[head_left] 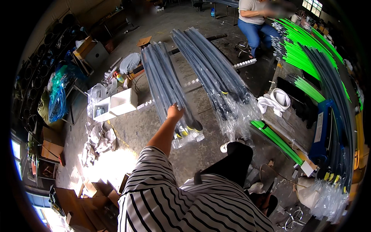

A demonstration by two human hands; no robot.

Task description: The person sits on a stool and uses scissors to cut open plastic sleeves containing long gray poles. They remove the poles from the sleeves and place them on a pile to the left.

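My left hand reaches forward onto the left bundle of long dark rods in clear plastic sleeves. Its fingers are curled at the bundle's upper surface, near the end closest to me, and seem to grip one sleeved rod. Yellow marks show at the near ends, inside the loose plastic. To the right lies a second bundle of sleeved dark rods, apart from the first, with crumpled clear film at its near end. My right hand does not show.
White notched rails pass under the bundles. Open white boxes stand left. On the right, a bench carries green rods, a white roll and more dark rods. A seated person works behind. Cardboard lies lower left.
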